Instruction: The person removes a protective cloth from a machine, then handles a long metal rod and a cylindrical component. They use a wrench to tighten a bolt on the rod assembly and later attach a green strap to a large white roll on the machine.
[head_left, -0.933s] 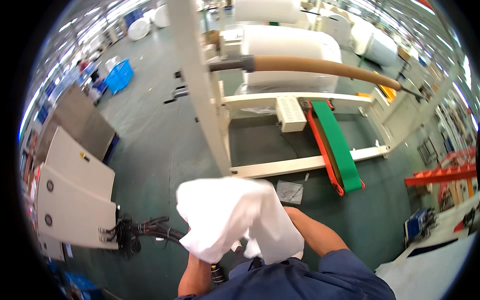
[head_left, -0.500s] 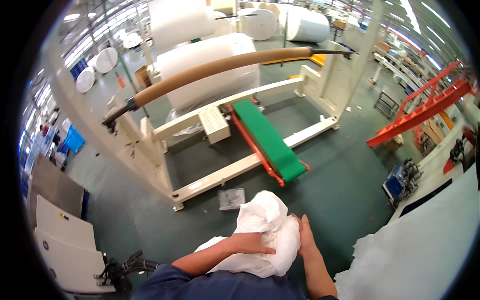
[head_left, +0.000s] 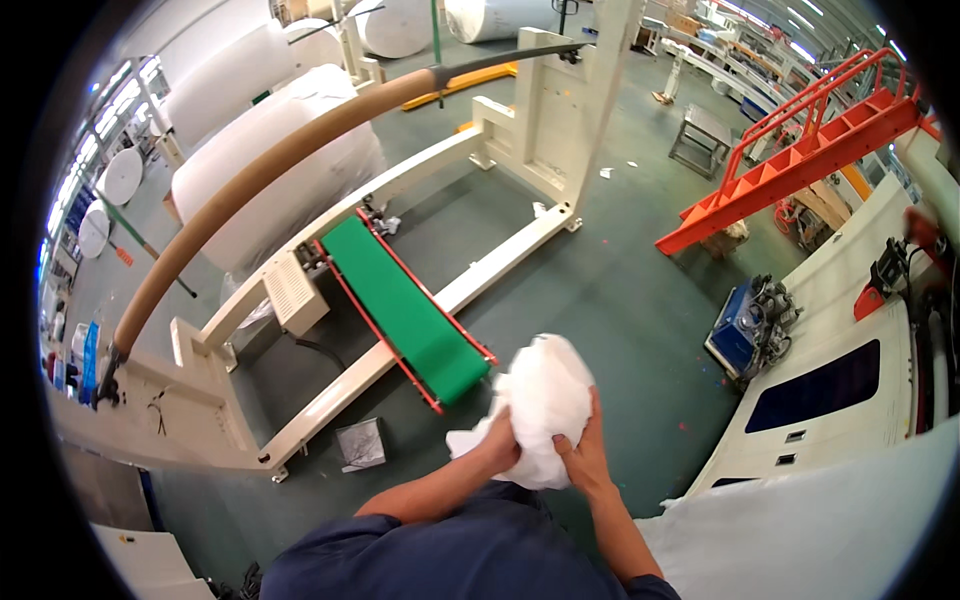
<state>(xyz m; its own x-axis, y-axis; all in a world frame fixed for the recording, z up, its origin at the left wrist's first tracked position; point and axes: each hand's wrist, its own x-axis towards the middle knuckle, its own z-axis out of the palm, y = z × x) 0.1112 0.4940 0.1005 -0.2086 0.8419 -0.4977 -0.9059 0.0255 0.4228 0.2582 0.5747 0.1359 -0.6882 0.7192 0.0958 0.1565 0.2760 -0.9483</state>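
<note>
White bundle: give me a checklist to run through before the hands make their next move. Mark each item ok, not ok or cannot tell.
1. Left hand on the white bundle: ok, it holds the left side.
2. Right hand on the bundle: ok, it holds the right side.
3. Bundle fully gathered in: not ok, a loose flap sticks out at the left.
4. Bundle clear of the green belt: cannot tell, they nearly meet in the picture and depth is unclear.
5. Brown tube bare: ok along the side that shows.
</note>
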